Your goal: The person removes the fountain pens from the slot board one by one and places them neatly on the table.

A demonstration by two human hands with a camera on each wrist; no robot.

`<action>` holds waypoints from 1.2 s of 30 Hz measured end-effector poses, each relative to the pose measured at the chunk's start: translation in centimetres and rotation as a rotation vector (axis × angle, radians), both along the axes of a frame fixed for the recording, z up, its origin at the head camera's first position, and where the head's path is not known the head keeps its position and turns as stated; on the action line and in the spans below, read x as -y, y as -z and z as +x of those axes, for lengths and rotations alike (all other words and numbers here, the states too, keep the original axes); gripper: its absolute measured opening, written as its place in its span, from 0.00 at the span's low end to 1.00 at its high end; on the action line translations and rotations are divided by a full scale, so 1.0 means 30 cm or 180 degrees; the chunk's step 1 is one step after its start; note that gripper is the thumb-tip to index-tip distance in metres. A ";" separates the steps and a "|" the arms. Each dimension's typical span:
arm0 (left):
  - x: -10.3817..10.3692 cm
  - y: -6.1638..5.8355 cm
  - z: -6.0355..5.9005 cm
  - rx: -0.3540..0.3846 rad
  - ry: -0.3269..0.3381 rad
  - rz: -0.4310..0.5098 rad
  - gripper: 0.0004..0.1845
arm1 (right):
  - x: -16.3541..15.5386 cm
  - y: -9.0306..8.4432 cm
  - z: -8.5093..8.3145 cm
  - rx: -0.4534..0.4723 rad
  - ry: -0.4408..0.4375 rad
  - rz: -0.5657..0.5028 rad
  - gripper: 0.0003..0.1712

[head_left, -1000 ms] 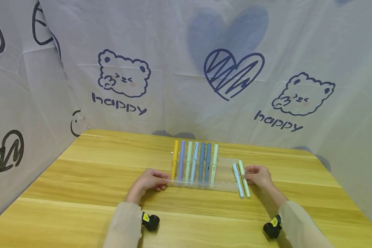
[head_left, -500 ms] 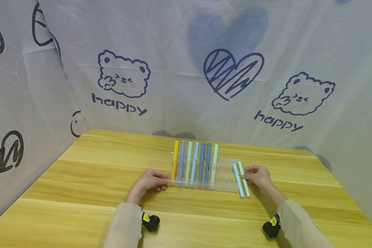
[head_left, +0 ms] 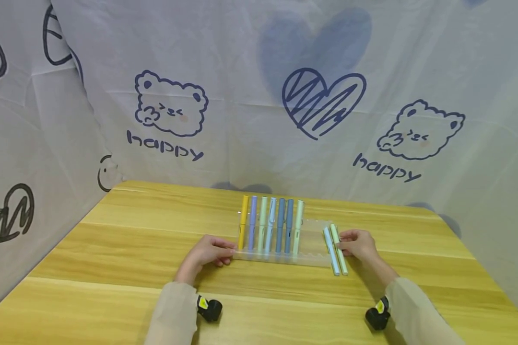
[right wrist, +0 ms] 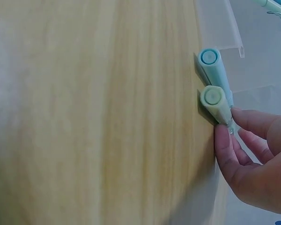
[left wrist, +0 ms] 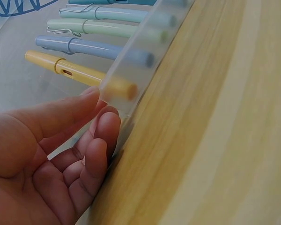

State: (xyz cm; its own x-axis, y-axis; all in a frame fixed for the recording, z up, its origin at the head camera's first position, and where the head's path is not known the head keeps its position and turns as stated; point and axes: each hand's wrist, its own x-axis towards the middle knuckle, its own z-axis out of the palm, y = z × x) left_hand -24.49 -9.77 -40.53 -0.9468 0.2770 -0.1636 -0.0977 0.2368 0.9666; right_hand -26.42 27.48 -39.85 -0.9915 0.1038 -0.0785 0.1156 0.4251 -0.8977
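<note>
Our right hand [head_left: 359, 245] is nearer, pinching the slim pale-green pen [head_left: 339, 251] just left of it, by the right end of the clear plastic rack [head_left: 312, 260]; its long axis points roughly toward the surface's [head_left: 285, 311] far edge. Our left hand [head_left: 208, 250] pinches the rack's near-left corner.

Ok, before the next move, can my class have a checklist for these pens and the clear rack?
1. Left grip on the clear rack: ok, it holds the left front corner.
2. Right grip on the loose green pen: ok, in contact.
3. Room in the rack: ok, a bare stretch lies right of the row of seven pens.
4. Loose light blue pen in that row: not ok, it lies beside the loose green pen.
5. Firmness of the right grip: cannot tell.
</note>
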 end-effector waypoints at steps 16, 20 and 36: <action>-0.004 -0.008 0.009 0.0004 0.0005 0.0000 0.13 | -0.015 -0.001 0.005 -0.0027 0.0033 -0.0080 0.18; -0.002 -0.009 0.008 -0.0020 0.0012 -0.0005 0.13 | -0.019 -0.009 0.013 -0.0034 0.0076 -0.0064 0.17; -0.002 -0.004 0.004 -0.0009 0.0001 -0.0017 0.12 | -0.004 -0.072 0.061 -0.0408 0.0127 -0.0489 0.17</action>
